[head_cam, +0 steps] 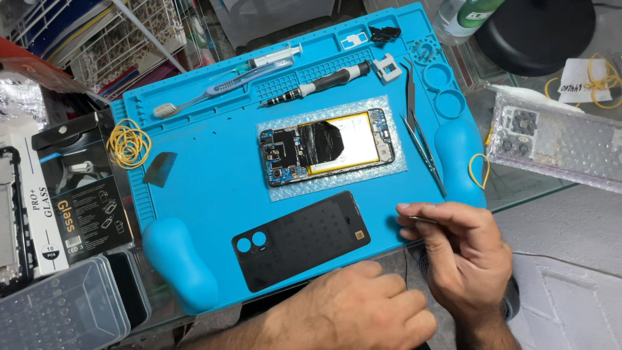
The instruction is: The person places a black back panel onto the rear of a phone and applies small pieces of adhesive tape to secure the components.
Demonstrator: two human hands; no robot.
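An opened phone with its circuit board and yellow-edged battery showing lies on a sheet of bubble wrap in the middle of the blue work mat. Its black back cover lies just in front, inside up. My right hand rests at the mat's front right corner, fingers closed on a thin metal tool. My left hand lies loosely curled, palm down, at the mat's front edge, below the back cover, holding nothing.
On the mat: a screwdriver, tweezers, a toothbrush, a syringe, yellow rubber bands. Boxes of screen glass and a clear plastic case sit left. A bubble-wrapped phone lies right.
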